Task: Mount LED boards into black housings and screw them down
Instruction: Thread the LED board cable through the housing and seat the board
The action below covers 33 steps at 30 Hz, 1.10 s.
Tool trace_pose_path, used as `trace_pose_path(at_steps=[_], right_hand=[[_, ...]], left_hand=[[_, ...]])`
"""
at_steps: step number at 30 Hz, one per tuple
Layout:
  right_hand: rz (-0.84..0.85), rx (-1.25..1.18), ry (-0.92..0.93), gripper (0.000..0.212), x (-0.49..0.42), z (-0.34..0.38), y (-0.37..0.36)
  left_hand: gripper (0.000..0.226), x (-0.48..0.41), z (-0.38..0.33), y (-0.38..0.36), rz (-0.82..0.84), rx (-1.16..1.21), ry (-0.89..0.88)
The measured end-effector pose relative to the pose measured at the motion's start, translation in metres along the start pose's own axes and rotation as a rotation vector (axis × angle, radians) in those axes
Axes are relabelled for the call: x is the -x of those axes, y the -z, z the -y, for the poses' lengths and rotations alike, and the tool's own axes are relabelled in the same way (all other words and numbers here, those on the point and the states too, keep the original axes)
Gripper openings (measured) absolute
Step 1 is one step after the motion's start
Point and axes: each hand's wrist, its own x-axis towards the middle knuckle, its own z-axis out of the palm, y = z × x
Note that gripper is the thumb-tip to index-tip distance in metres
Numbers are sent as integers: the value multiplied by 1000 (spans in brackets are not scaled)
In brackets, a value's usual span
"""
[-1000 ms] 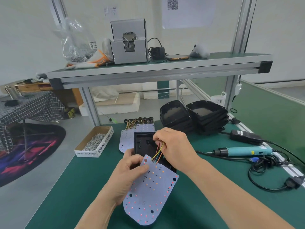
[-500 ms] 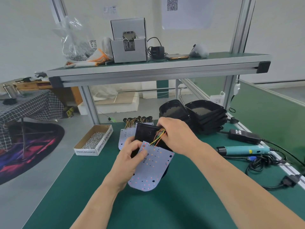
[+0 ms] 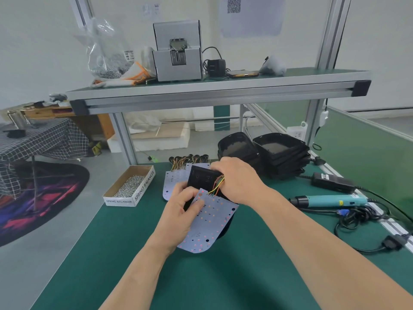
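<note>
**Change vs. earlier frames**
- 1.0 s ago the black housing (image 3: 202,179) lies flat on the green mat (image 3: 134,265), and the LED board (image 3: 210,222) is held nearer the person. Now the housing is tilted up at its far end and the board sits over its near part.
- The R hand (image 3: 237,180) has moved from the wire bundle (image 3: 215,186) to the housing's far-right corner.
- Vs. 0.5 s ago: pose approx. the same.

**Hands**
- L hand (image 3: 178,211): pinches the board's upper-left edge, thumb on the face, fingers behind.
- R hand: fingers curled round the housing's far-right corner. The wires run under the palm; cannot tell whether they are gripped too.

**Board**
- White, straight far edge, rounded near end.
- Rows of small red and amber LEDs, plus a few dark holes.
- Yellow, green and orange wires leave the far edge.
- The board is slanted, overlapping the housing, not seated in it.

**Pos.**
- Mat centre, just near of the spare boards (image 3: 174,180).
- Screw box (image 3: 130,186) to the left; housing stack (image 3: 283,153) and el. screwdriver (image 3: 330,200) to the right.
</note>
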Motion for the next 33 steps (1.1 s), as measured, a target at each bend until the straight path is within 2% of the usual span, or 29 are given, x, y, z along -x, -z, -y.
trace_pose_path(at_steps=[4,7,9,15,23,28,30,33], right_hand=[[189,-42,46,9,0,-8,12],[284,-83,38,24,4,-11,21],[253,-73,57,26,5,-9,21],[4,3,8,17,9,-8,10],[-79,144,-118,18,5,-9,4],[202,-16,-38,20,6,-19,18],[272,-162,2,16,9,-17,23],[453,-540,-96,46,12,-13,31]], left_hand=[[11,3,0,-1,15,-14,-14],[14,5,4,-3,-12,-4,9],[15,5,4,-4,-22,43,46],[9,7,-6,-15,-21,131,35],[11,5,-16,-20,-5,7,-14],[7,6,-17,-19,54,-27,-6],[9,6,-12,-15,-2,-28,53],[11,8,-5,-2,-14,67,142]])
